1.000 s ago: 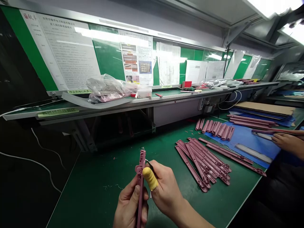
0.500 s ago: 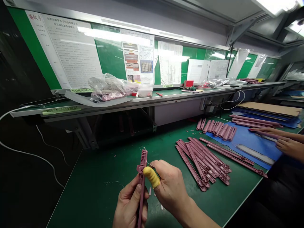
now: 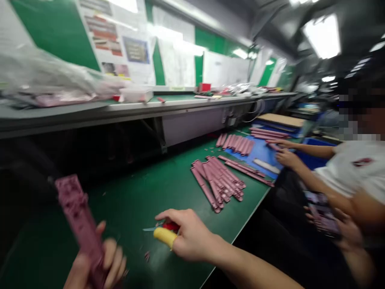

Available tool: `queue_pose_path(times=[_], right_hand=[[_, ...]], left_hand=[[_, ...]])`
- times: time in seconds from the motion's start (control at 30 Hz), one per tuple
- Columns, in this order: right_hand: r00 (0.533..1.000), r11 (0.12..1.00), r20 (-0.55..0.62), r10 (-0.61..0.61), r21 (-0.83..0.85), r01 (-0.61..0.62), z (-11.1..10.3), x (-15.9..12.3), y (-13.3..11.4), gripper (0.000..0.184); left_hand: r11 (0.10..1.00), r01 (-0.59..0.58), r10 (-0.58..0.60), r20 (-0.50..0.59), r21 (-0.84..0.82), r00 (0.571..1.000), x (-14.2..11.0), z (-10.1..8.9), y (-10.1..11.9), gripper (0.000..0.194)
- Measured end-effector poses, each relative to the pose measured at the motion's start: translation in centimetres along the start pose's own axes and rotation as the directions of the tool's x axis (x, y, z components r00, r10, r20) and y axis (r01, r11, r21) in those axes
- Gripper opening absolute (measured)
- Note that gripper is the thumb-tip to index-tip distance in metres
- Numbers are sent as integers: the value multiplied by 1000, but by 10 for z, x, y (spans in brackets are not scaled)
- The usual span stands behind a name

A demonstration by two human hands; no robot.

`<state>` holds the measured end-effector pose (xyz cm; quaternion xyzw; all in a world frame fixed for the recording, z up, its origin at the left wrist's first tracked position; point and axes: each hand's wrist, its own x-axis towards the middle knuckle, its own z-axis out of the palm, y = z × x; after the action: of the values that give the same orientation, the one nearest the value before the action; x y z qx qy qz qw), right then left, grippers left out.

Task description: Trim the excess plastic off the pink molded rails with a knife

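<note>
My left hand [image 3: 104, 261] is wrapped round a long pink plastic part [image 3: 80, 224], raised tilted at the lower left and blurred by motion. The upper end of this part shows small raised details. Low over the green table, my right hand [image 3: 192, 237] has a yellow finger cot [image 3: 165, 237] on its thumb. Between its thumb and curled fingers is a red-handled tool with a thin blade [image 3: 171, 227], the blade pointing left. Beyond the right hand lies a fanned pile of long pink parts [image 3: 215, 180].
Shorter pink pieces [image 3: 237, 144] stand in a row by a blue sheet [image 3: 261, 154]. A shelf [image 3: 180, 105] with a plastic bag [image 3: 60, 76] and a small box [image 3: 136, 94] runs above. At right, a co-worker's hands [image 3: 285, 156] hold a part; another person's hands hold a phone [image 3: 323, 214].
My view has turned right. The left hand has carried the pink part away to the left. My right hand has left the part and come down near the table with the tool.
</note>
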<state>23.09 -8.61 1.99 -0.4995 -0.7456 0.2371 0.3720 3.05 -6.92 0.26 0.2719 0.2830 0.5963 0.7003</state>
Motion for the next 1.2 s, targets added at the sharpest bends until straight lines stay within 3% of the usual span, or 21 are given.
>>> queue_pose_path(times=[0.07, 0.17, 0.27, 0.37, 0.53, 0.6, 0.73, 0.83, 0.93, 1.0, 1.03, 1.1, 1.17, 1.2], right_hand=[[999, 998, 27, 18, -53, -16, 2, -10, 6, 19], [998, 987, 67, 22, -163, -11, 3, -17, 7, 14], [993, 976, 117, -2, -215, 27, 10, -15, 4, 12], [992, 965, 128, 3, -261, 31, 17, -9, 1, 12], [996, 945, 52, 76, -322, -55, 28, 3, -7, 14], [994, 931, 9, 110, -352, -100, 32, 7, -13, 15], [981, 900, -73, 179, -391, -193, 37, 11, -21, 16], [985, 926, -91, 145, -339, -168, 35, 8, -18, 14], [972, 983, -166, 164, -52, -174, 28, 3, -12, 18], [952, 972, -224, 209, 152, -178, 24, 2, -12, 17], [953, 970, -238, 187, 199, -140, 25, 1, -14, 18], [969, 982, -244, 31, 189, 16, 32, 0, -20, 31], [962, 980, -234, -139, 110, 169, 46, -2, -23, 43], [959, 977, -233, -162, 99, 189, 55, -1, -20, 42]], left_hand=[[956, -292, 291, 84, -5, 953, 10, 25, -3, 51], [862, -506, 494, 176, 32, 852, 25, 54, -6, 42], [804, -588, 565, 200, 85, 801, 25, 59, -2, 40], [762, -636, 597, 249, 124, 763, 21, 52, 4, 39], [702, -708, 608, 449, 79, 654, 32, 39, 12, 37], [716, -696, 576, 513, 61, 637, 36, 35, 14, 38], [796, -602, 465, 584, 53, 666, 38, 29, 21, 39], [850, -527, 420, 584, 15, 694, 39, 29, 30, 39], [878, -473, 433, 530, -67, 729, 43, 34, 40, 40], [885, -453, 448, 471, -112, 759, 46, 40, 46, 41], [888, -440, 450, 436, -130, 779, 47, 43, 48, 42], [908, -379, 419, 341, -180, 842, 48, 47, 50, 40], [937, -280, 328, 252, -208, 910, 49, 45, 45, 33], [955, -223, 266, 235, -196, 935, 50, 43, 39, 29]])
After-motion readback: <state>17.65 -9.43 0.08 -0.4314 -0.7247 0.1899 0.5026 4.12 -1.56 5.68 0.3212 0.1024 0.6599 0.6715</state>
